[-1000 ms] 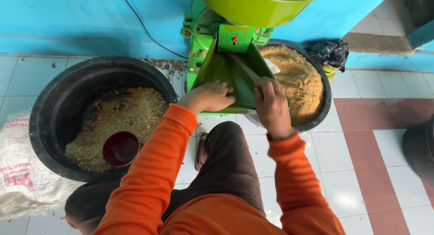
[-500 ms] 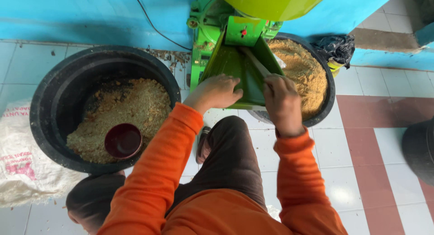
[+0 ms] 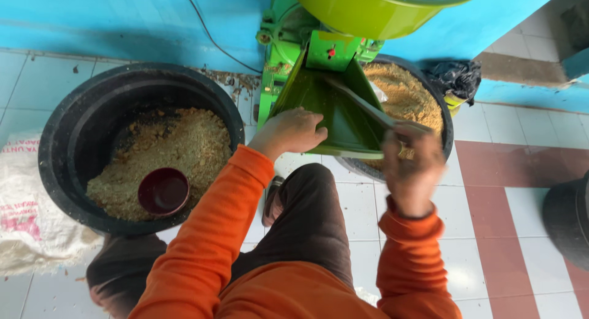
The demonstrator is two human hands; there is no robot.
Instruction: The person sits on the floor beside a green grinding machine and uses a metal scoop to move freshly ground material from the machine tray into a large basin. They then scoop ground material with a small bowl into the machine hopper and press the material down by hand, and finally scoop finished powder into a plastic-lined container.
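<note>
Green sheet metal forms the sloping chute [image 3: 334,110] of the grinding machine [image 3: 294,42], and both hands work at it. The left hand [image 3: 293,132] lies on the chute's lower left lip with fingers curled loosely over the edge, gripping nothing else, seemingly to steady the chute. The right hand [image 3: 412,165], blurred with motion, is closed around the near end of a thin stick [image 3: 362,104] that runs diagonally up the chute floor toward its throat (a reach that keeps the fingers away from the opening).

Below and behind the chute's mouth sits a black tub [image 3: 445,119] heaped with fine tan meal, placed so that whatever slides off the lip drops into it. Left of the chute, well apart, a second black tub [image 3: 67,141] holds coarser crumbled feed with a dark red scoop bowl [image 3: 163,191] lying on it. A white sack [image 3: 27,208] slumps against that tub's far left side.

Room near the chute is tight: the yellow-green hopper [image 3: 374,12] overhangs it from above, the blue wall [image 3: 110,18] closes in behind, and the tub rims flank it. Free tiled floor [image 3: 509,233] lies to the chute's lower right, up to another dark tub [image 3: 567,217] at the frame edge.
</note>
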